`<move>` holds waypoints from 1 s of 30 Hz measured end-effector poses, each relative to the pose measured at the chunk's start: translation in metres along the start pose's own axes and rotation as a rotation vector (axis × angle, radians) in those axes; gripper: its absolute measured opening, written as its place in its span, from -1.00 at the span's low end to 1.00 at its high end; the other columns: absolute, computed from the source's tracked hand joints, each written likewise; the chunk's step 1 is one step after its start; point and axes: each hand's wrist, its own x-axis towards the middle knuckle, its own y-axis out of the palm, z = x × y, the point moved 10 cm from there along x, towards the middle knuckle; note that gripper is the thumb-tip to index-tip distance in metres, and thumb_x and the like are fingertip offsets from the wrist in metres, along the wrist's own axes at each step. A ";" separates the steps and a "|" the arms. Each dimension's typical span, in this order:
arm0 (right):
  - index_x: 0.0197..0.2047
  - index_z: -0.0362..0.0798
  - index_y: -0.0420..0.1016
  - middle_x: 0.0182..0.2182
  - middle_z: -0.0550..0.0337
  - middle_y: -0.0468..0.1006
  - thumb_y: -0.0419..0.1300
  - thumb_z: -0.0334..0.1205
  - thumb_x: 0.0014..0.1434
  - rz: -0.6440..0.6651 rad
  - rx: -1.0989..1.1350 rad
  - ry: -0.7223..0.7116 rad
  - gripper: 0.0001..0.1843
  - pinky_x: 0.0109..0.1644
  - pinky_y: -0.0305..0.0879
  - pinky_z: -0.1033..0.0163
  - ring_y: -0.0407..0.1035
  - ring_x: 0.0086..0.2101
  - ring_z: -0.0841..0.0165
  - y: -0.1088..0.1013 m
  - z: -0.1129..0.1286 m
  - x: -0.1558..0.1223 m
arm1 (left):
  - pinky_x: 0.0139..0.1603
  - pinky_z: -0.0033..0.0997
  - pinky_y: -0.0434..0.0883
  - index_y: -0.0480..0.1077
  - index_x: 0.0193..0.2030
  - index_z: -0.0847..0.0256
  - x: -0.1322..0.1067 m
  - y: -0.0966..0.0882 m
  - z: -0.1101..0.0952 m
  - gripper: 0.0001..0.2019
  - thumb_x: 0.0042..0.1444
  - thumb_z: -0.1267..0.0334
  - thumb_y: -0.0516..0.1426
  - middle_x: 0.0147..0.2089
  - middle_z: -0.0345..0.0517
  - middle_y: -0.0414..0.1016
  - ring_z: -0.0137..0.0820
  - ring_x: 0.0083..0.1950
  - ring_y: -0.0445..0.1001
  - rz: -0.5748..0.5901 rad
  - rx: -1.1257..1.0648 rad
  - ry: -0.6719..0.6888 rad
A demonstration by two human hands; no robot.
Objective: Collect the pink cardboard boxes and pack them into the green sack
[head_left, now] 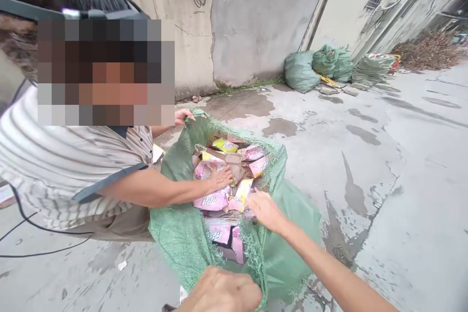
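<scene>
A large green woven sack (183, 234) stands open on the concrete, packed with flattened pink and yellow cartons (214, 201). My left hand (219, 292) is at the bottom of the view, closed on the sack's near rim. My right hand (265, 210) reaches in from the right, its fingers lying on the cartons by the right rim and gripping nothing. A co-worker in a striped shirt (54, 165) bends over the sack from the left. One of their hands (220, 178) presses down on the cartons, and the other (182, 116) holds the far rim.
Several filled green sacks (302, 72) lie against the wall at the back, with a heap of dry brush (427, 51) further right. The concrete ground (383, 165) is wet in patches. A black cable (22, 226) trails on the ground at left.
</scene>
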 end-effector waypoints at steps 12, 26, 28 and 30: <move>-0.63 0.03 0.06 -0.71 0.20 0.21 -0.40 0.15 0.44 -0.335 -0.337 -0.083 -0.31 -0.43 -0.02 0.17 0.09 -0.63 0.36 -0.131 -0.064 -0.049 | -0.28 -0.41 0.20 0.00 -0.48 0.17 0.071 -0.035 -0.018 -0.67 0.32 0.30 -0.01 -0.45 -0.24 0.24 -0.41 -0.38 0.21 0.000 -0.053 -0.186; 0.49 0.12 0.05 0.39 -0.15 0.14 0.24 -0.07 0.11 0.494 -0.424 0.291 -0.09 0.09 0.35 -0.05 0.43 0.09 -0.05 -0.036 -0.108 -0.045 | -0.60 -0.38 -0.11 -0.11 -0.50 0.18 0.106 0.045 -0.065 -0.50 0.19 0.36 0.21 -0.50 -0.30 -0.02 -0.48 -0.56 -0.05 0.209 -0.150 0.235; 0.46 0.09 0.13 0.35 -0.17 0.22 0.30 -0.08 0.09 0.553 -0.461 0.301 -0.10 0.13 0.34 -0.06 0.41 0.12 -0.05 -0.012 -0.103 -0.024 | -0.64 -0.39 -0.13 -0.15 -0.49 0.17 0.100 0.048 -0.071 -0.51 0.19 0.41 0.17 -0.50 -0.28 -0.03 -0.48 -0.56 -0.03 0.210 -0.129 0.304; 0.34 0.00 0.36 0.10 -0.22 0.52 0.37 -0.14 0.05 0.572 -0.504 0.360 -0.23 0.08 0.37 -0.02 0.48 0.03 -0.03 0.000 -0.108 -0.012 | -0.64 -0.40 -0.12 -0.19 -0.48 0.16 0.090 0.044 -0.073 -0.51 0.22 0.40 0.14 -0.50 -0.27 -0.03 -0.48 -0.54 -0.01 0.179 -0.110 0.335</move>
